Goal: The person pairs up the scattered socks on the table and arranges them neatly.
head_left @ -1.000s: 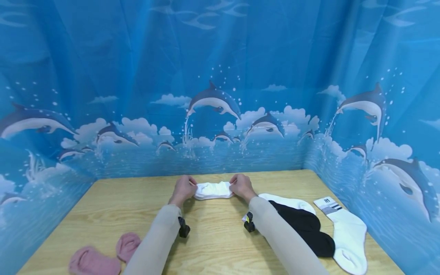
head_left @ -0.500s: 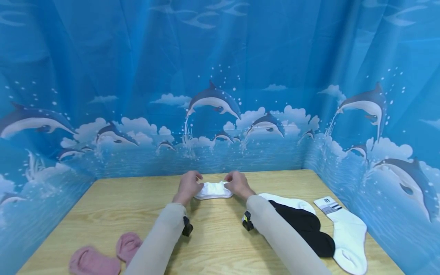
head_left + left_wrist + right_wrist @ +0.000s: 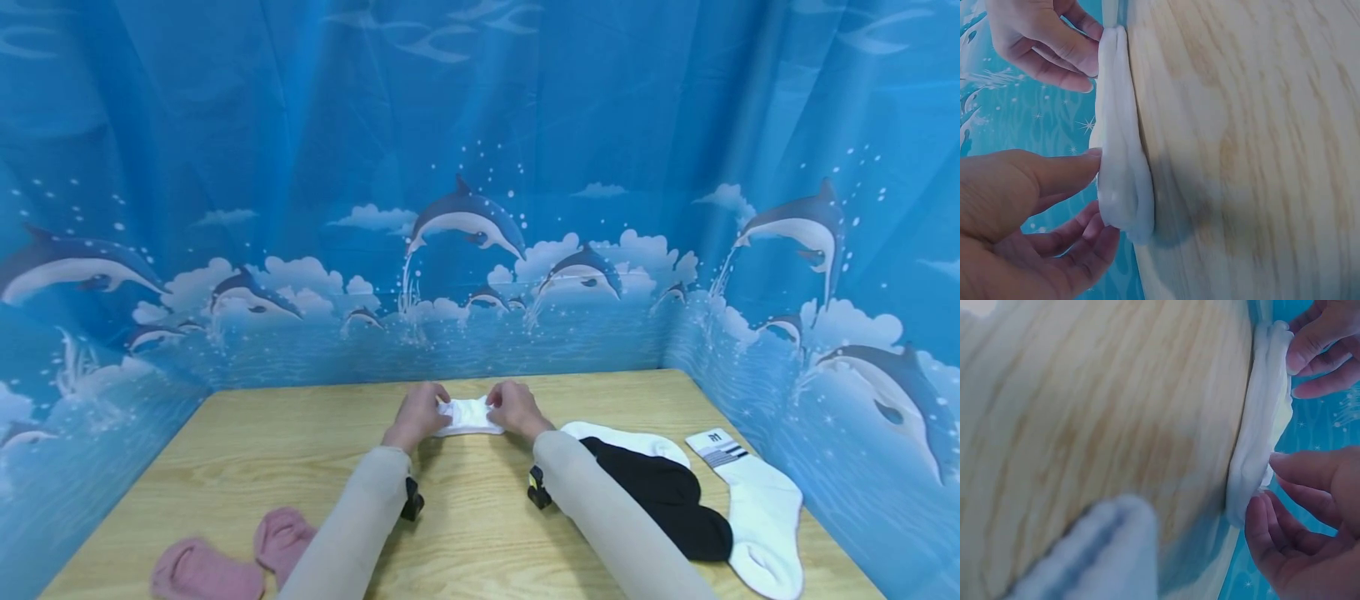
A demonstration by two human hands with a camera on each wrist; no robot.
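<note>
A folded white sock (image 3: 470,414) lies crosswise near the back edge of the table, several soft layers showing along its side. At its left end, my left hand (image 3: 420,414) pinches the fabric. The left wrist view has this left hand (image 3: 1041,212) with the thumb on top of the sock (image 3: 1124,137) and the fingertips at its end. On the other end, my right hand (image 3: 517,410) pinches in a mirrored way. Seen from the right wrist, the right hand (image 3: 1316,512) has thumb and fingers at the edge of the sock (image 3: 1257,419).
Two pink socks (image 3: 206,571) lie at the front left. Right of my right arm are black socks (image 3: 652,483) over a white sock (image 3: 660,447). A longer white sock (image 3: 763,508) with a label lies by the right edge. A blue dolphin curtain (image 3: 337,208) surrounds the wooden table (image 3: 300,442).
Both hands have moved inward, the left one further, and have taken a fresh pinch on the sock. Less of the white sock shows between them. The other socks lie as before.
</note>
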